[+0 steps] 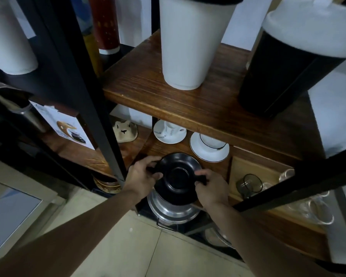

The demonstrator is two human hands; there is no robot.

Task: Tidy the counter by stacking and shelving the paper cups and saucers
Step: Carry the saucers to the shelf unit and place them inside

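A black saucer [178, 176], maybe a small stack, sits at the front edge of the lower wooden shelf [160, 148]. My left hand [142, 176] grips its left rim and my right hand [210, 184] grips its right rim. Behind it on the same shelf stand two white saucers, each with a white cup on it: one [169, 134] at the back and one with a dark rim line [209, 150] to the right. On the upper shelf [168, 100] stand a tall white paper cup [188, 47] and a black cup with a white lid [288, 66].
A black metal post [92, 96] rises just left of my hands. Glass cups [250, 183] fill a wooden tray at the right. Metal pots [174, 210] sit on the shelf below. A boxed item [68, 126] and a small plush [125, 130] lie at the left.
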